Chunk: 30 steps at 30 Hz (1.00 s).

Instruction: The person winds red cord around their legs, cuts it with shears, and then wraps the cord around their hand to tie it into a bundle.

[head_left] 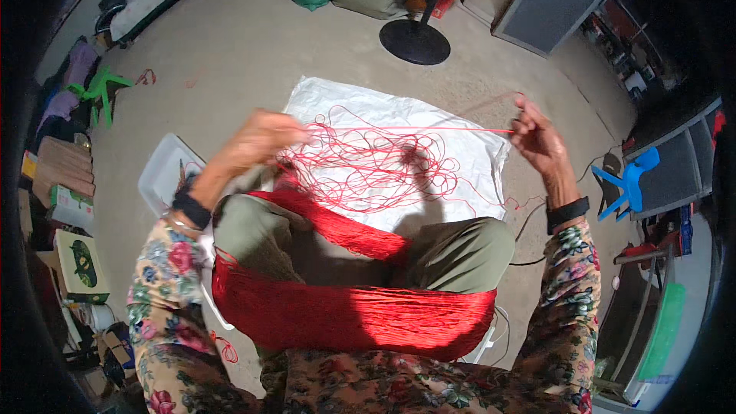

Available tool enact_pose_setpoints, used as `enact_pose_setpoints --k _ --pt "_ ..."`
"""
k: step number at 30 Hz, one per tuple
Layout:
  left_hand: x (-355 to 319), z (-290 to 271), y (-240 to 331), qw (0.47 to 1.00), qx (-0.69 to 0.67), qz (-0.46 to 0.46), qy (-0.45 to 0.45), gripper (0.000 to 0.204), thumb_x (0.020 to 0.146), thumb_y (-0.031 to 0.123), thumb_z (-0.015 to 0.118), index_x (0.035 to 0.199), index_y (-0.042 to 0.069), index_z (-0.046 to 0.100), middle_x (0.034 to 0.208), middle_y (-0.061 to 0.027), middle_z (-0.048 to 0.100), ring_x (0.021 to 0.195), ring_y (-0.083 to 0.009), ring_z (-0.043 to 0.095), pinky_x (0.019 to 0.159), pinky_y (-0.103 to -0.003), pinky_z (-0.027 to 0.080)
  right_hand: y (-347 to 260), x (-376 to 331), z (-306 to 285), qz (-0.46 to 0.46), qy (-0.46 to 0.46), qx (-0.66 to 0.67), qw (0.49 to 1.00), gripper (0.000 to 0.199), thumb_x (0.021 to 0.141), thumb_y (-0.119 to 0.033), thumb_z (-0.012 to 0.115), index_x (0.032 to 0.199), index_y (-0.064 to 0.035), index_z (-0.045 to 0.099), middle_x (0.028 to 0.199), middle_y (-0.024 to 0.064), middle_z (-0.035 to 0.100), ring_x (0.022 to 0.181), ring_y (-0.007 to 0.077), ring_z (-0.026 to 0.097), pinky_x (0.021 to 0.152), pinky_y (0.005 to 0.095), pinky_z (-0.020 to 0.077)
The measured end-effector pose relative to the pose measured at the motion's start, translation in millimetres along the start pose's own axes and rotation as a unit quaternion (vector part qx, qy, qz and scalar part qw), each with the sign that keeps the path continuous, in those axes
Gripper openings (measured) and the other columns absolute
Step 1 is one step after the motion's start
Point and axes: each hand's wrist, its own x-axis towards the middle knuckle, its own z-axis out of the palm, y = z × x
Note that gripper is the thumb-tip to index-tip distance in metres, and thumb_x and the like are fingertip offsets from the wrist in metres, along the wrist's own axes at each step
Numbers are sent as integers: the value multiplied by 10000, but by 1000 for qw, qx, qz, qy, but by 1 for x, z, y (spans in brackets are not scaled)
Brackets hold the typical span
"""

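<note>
While the red skein loops your knees, your left hand and right hand, held wide apart, pinch one red strand taut above the white sheet.

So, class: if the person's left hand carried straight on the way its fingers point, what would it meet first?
The left hand points right along the taut red strand it pinches. Going on, it would probably first meet the right hand holding the other end, though depth is unclear.

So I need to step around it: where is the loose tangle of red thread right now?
In the head view, the loose red thread lies on the white sheet on the floor, centre frame, between the left hand and right hand.
</note>
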Motion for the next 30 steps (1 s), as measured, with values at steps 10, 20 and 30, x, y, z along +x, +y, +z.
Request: enact_pose_setpoints --k 10,20,30 --pt "-289 -148 -23 934 31 -172 312 251 898 242 674 828 1 670 549 16 486 400 -77 409 370 -257 399 -46 23 -192 -102 162 -4 982 173 965 -184 568 1104 -82 555 685 -4 525 579 109 497 486 223 430" --pt "-215 4 133 932 -301 -68 188 243 962 199 573 929 -41 583 460 28 339 335 -83 333 318 -295 380 39 78 32 -103 -105 -544 826 306 927 -251 580 847 28 673 745 106 664 691 203 613 669 342 487" --pt "-98 52 181 949 -238 167 123 243 1017 187 467 1075 -34 548 555 48 318 464 -68 337 469 -250 353 38 -114 260 32 -407 -227 884 289 968 -212 603 1147 12 638 838 37 657 775 93 611 718 243 498"
